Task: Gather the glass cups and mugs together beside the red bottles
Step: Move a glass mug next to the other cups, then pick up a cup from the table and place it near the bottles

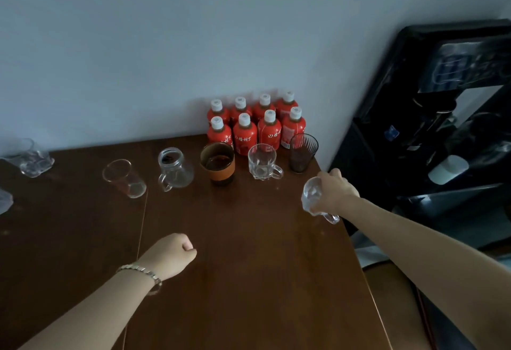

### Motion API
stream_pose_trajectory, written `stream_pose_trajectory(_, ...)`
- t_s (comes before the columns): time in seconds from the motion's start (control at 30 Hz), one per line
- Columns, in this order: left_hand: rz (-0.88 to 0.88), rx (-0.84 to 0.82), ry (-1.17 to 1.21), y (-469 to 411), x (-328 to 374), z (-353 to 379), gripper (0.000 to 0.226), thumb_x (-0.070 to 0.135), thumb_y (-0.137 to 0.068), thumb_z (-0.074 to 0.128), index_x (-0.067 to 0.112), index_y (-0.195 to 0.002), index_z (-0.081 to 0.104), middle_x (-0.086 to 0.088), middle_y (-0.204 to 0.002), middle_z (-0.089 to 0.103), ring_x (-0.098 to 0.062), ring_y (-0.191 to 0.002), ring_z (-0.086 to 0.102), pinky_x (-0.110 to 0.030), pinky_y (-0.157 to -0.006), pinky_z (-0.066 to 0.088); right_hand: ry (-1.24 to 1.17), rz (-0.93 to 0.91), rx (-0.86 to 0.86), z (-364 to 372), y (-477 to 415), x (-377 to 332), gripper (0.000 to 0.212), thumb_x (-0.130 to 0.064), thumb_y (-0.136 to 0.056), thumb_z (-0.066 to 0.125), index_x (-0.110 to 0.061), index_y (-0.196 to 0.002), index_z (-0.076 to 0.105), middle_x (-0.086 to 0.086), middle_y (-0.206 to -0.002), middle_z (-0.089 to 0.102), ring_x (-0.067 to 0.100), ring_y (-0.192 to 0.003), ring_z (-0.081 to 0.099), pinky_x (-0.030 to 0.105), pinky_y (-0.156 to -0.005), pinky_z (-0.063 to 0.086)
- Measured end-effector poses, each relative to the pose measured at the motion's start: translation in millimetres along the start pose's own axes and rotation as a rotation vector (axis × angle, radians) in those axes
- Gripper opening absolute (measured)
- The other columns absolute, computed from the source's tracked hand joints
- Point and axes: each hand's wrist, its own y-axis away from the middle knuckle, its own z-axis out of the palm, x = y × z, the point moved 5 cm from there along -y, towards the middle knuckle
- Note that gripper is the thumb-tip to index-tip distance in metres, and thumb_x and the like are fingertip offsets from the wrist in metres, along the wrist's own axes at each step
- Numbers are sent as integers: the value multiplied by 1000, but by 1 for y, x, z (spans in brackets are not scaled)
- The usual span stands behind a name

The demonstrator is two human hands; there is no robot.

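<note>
Several red bottles point(257, 125) with white caps stand against the wall at the table's far right corner. In front of them stand a dark ribbed tumbler point(302, 153), a clear handled mug point(262, 163) and a glass with an orange band point(218, 164). Further left are a narrow-necked glass jug point(174, 168) and a tilted clear cup point(124, 178). My right hand point(336, 190) grips a clear glass mug point(313, 197) above the table's right edge. My left hand point(171, 254) is a closed fist over the table, holding nothing.
The dark wooden table point(249, 280) has a seam running down its left part. More clear glassware point(34, 159) lies at the far left. A black water dispenser point(442, 117) stands right of the table, and a brown chair seat point(392, 308) is below it.
</note>
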Motion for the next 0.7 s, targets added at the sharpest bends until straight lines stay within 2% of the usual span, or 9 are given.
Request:
stream_pose_trajectory(0.1, -21, -16, 12, -4, 2, 6, 16, 29, -94, 48, 21, -94, 62, 8, -77, 61, -7, -69, 58, -21, -61, 43, -29, -16, -15, 4, -20, -4, 80, -26, -65, 81, -16, -134, 42, 7, -130, 38, 26, -112, 55, 33, -82, 55)
stream_pose_trajectory(0.23, -52, -25, 2, -9, 0, 7, 16, 29, -95, 47, 21, -96, 61, 6, -84, 63, -8, -73, 59, -20, -64, 44, -62, -15, -8, 8, -32, -5, 82, -31, -64, 83, -17, -134, 44, 7, -129, 41, 25, -109, 56, 32, -79, 54)
stream_pose_trajectory(0.4, -52, -17, -8, -11, 2, 8, 17, 28, -95, 47, 20, -95, 62, 9, -70, 56, -5, -60, 51, -18, -54, 37, -112, 12, -2, 13, -31, 0, 81, -29, -63, 80, -20, -134, 42, 5, -129, 40, 26, -112, 54, 33, -70, 51)
stream_pose_trajectory(0.5, -49, -8, -4, -8, 3, 8, 19, 28, -95, 47, 19, -99, 63, 10, -69, 54, -4, -61, 51, -18, -54, 36, -137, 29, -6, 16, -24, 2, 93, -29, -70, 79, -20, -146, 26, 7, -142, 37, 29, -126, 48, 39, -86, 51)
stream_pose_trajectory(0.57, -43, -12, 6, -2, 3, 7, 21, 28, -95, 47, 18, -101, 64, 9, -71, 57, -6, -64, 53, -18, -56, 38, -115, 29, 20, 15, -14, 1, 93, -26, -76, 76, -18, -149, 20, 10, -146, 36, 30, -133, 41, 41, -97, 47)
stream_pose_trajectory(0.7, -18, 0, 13, 16, 1, 3, 24, 26, -94, 48, 13, -99, 67, 0, -82, 65, -13, -76, 59, -23, -66, 42, -58, -29, 97, 14, 21, -3, 74, -24, -82, 68, -18, -145, 30, 10, -142, 38, 30, -131, 38, 41, -101, 44)
